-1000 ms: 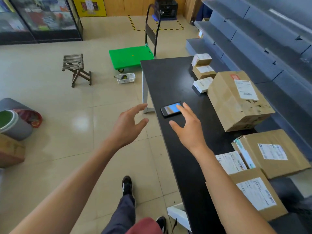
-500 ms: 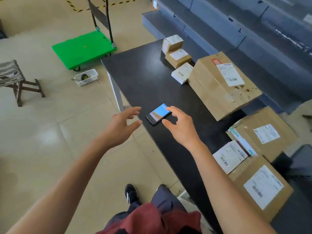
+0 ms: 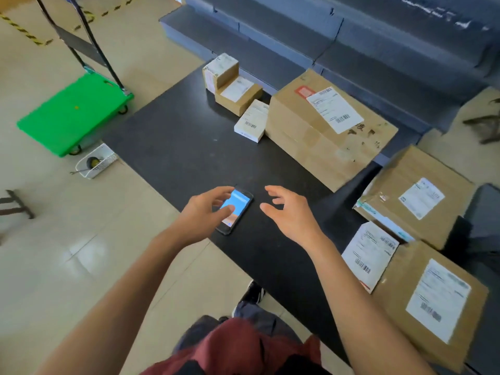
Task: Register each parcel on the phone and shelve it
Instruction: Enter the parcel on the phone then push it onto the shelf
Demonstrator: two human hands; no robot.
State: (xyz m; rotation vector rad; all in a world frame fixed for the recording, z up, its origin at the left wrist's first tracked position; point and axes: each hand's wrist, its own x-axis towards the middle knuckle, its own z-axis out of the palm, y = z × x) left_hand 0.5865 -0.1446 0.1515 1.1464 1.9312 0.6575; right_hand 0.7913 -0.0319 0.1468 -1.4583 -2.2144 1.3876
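Lighting is bright and even. A soft glare patch sits on the glossy beige tiled floor (image 3: 81, 253) to my left. Wide-angle bending curves the edges, and the brown cardboard parcel labels (image 3: 435, 299) smear with blur.

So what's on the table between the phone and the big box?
Nothing: in the head view only bare black table lies between the phone and the big box.

Both bare arms reach forward, side by side. The left hand (image 3: 201, 213) is spread with its fingers a little bent, and its fingertips (image 3: 228, 209) seem to touch something flat below. The right hand (image 3: 290, 212) floats near it, palm turned inward, fingers loose, holding nothing.
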